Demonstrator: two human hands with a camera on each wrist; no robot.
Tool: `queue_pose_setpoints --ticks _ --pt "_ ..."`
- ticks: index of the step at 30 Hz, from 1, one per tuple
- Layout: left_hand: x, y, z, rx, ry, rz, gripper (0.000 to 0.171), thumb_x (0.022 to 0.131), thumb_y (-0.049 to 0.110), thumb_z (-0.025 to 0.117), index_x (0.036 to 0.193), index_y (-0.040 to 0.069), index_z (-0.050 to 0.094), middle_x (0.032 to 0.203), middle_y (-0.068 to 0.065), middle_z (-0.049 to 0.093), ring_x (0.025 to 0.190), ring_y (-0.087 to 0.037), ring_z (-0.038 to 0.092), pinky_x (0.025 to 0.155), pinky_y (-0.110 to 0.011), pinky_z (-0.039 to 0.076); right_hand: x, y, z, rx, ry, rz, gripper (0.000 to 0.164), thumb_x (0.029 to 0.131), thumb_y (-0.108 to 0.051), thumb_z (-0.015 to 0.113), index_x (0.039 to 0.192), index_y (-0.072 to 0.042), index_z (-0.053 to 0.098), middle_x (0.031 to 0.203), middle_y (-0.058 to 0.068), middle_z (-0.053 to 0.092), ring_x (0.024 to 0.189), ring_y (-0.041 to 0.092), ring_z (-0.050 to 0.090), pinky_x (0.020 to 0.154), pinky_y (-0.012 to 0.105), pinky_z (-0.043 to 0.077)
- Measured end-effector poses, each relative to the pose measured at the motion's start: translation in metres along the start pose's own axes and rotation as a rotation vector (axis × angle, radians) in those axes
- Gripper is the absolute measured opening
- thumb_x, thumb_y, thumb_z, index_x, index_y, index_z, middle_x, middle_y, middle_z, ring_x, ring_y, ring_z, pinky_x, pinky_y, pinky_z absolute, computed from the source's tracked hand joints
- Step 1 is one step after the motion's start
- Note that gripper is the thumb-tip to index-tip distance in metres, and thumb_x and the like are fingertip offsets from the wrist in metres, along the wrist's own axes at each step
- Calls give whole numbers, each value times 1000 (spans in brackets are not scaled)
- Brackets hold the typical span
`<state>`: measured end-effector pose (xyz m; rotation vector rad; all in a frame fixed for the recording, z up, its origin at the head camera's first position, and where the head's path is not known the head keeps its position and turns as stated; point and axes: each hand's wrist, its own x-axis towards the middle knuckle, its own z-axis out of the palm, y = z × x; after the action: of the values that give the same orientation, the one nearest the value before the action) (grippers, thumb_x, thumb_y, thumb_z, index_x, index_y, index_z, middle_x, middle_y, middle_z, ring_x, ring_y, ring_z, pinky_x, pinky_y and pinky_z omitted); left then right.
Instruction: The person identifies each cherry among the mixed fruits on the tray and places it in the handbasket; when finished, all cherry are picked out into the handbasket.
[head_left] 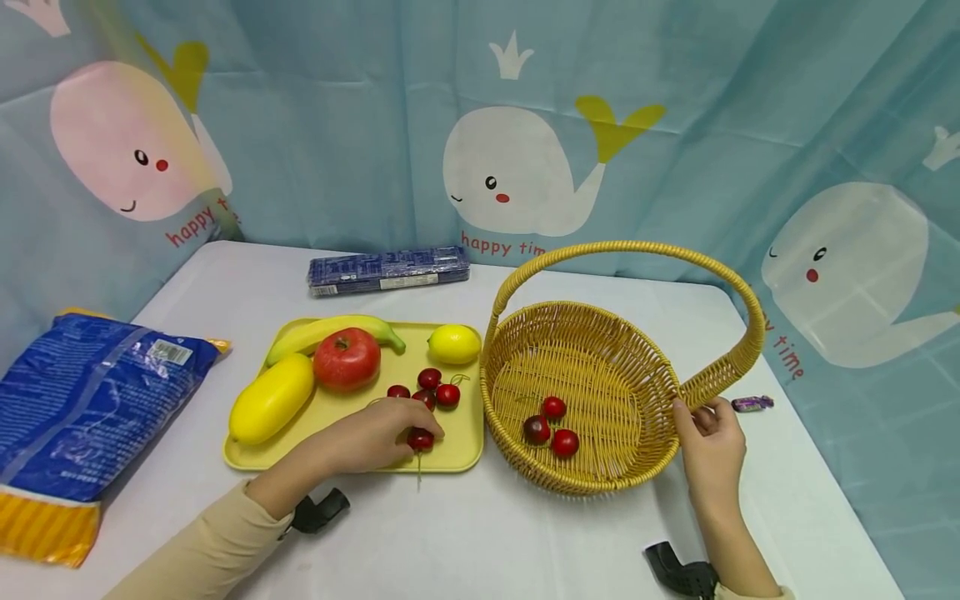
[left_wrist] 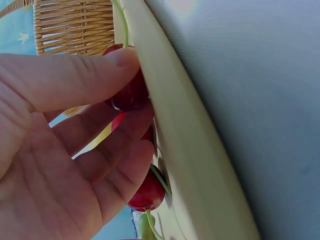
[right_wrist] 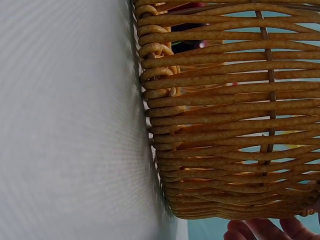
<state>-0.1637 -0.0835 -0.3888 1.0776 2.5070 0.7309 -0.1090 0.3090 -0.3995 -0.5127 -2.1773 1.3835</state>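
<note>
My left hand (head_left: 375, 435) pinches a dark red cherry (head_left: 420, 439) between thumb and fingers, close over the front edge of the yellow tray (head_left: 467, 442). In the left wrist view this cherry (left_wrist: 131, 95) shows its green stem, and the thumb lies across it. Several more cherries (head_left: 447, 395) lie on the tray just beyond the hand. To the right stands a round wicker basket (head_left: 585, 358) with a tall handle, and three cherries (head_left: 553, 407) rest inside it. My right hand (head_left: 712, 454) grips the basket's right rim near the handle's base.
Also on the tray are a banana (head_left: 300, 336), a red apple (head_left: 347, 359), a yellow oval fruit (head_left: 272, 400) and a lemon (head_left: 454, 344). A blue package (head_left: 390, 269) lies behind. At left is a large blue bag (head_left: 97, 400); a small purple wrapper (head_left: 752, 404) lies at right.
</note>
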Motion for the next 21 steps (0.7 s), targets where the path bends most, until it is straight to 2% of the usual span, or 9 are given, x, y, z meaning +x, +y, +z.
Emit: queue_pose_setpoints --ticks 7,10,15,21 --pt "-1 6 -4 -2 20 -25 34 76 2 66 107 16 68 103 9 61 92 -8 54 81 -28 48 2 -1 0 5 -10 -2 31 89 -16 59 115 0 51 85 -25 56 77 -8 58 66 7 46" --pt "0 11 -10 5 45 -6 33 78 5 65 109 17 67 106 10 61 95 -8 54 84 -30 47 2 -2 -1 1 -8 -2 31 89 -16 59 114 0 51 84 -26 55 77 -8 58 66 7 46" --pt "5 25 -22 -33 97 102 32 81 9 69 112 16 65 107 9 62 96 -8 55 85 -33 48 1 -2 -2 -9 -7 11 31 89 -18 59 114 0 51 84 -26 54 77 -10 57 66 7 46" --pt "18 55 -32 -81 113 201 34 81 16 71 114 18 63 109 10 58 95 -5 52 83 -29 48 1 1 -1 -14 -10 10 33 89 -18 59 116 -1 51 87 -23 55 78 -10 57 67 7 46"
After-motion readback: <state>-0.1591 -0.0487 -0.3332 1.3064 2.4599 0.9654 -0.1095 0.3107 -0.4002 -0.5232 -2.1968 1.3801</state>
